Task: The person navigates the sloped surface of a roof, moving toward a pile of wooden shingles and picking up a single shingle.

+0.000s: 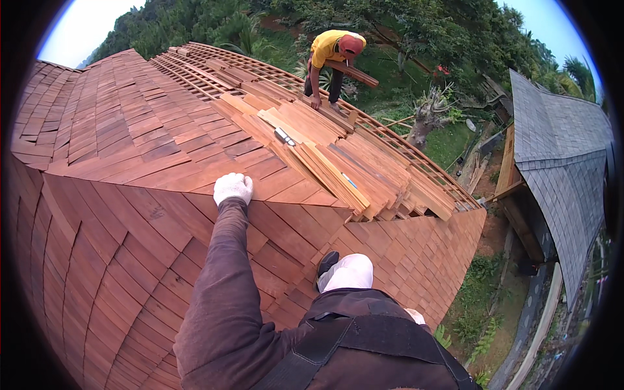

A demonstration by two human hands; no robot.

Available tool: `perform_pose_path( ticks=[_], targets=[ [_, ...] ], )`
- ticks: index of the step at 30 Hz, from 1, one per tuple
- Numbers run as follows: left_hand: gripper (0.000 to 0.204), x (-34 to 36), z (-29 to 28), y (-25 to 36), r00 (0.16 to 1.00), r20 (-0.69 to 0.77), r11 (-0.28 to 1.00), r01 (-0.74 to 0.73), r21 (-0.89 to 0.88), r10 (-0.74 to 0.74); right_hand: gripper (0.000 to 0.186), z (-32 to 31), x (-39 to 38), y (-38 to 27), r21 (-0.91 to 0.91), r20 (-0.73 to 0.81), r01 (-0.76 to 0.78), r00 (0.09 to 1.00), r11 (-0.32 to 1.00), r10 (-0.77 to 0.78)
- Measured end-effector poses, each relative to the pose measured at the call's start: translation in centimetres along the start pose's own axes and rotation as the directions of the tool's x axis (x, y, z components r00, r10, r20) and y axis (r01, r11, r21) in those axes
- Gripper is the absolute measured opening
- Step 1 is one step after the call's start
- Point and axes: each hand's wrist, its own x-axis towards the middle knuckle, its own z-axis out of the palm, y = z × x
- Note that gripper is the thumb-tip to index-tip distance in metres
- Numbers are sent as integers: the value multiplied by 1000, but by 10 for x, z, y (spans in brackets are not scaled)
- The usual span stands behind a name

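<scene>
My left hand [233, 188], in a white glove, is closed over the hip edge of the roof, its fingers curled onto the reddish wooden shingles [162, 170] there. The left arm stretches forward in a dark sleeve. At the right of my body a small whitish patch shows low down; I cannot tell whether it is my right glove or clothing, and no fingers can be made out. My bent knee [351, 270] in white cloth and a dark shoe [325, 262] rest on the near shingled slope.
Loose shingle boards [364, 175] lie piled on the far slope, with a silver-and-black tool [284, 136] and a blue pen-like item [350, 180] on them. Bare battens [195, 75] show beyond. A co-worker [335, 55] bends there holding boards. The roof drops off at right toward a grey-shingled roof [562, 156].
</scene>
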Motion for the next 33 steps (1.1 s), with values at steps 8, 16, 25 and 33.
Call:
perform_pose_path(
  ticks=[8, 16, 25, 33],
  targets=[
    [43, -4, -4, -1, 1000, -15, 1000, 14, 11, -13, 68, 1, 3, -2, -49, 18, 15, 1000, 999, -14],
    [44, -2, -5, 3, 1000, -10, 1000, 8, 11, -8, 70, 2, 18, 13, -70, 0, 5, 1000, 998, -5],
    [44, 3, -6, 12, 1000, 23, 1000, -10, 3, 10, 70, -4, 33, 33, -30, -8, -7, 1000, 1000, 7],
    [44, 1, 0, 0, 1000, 6, 1000, -8, 24, 7, 68, 5, 41, 31, -68, 9, -3, 1000, 998, 4]
  ],
)
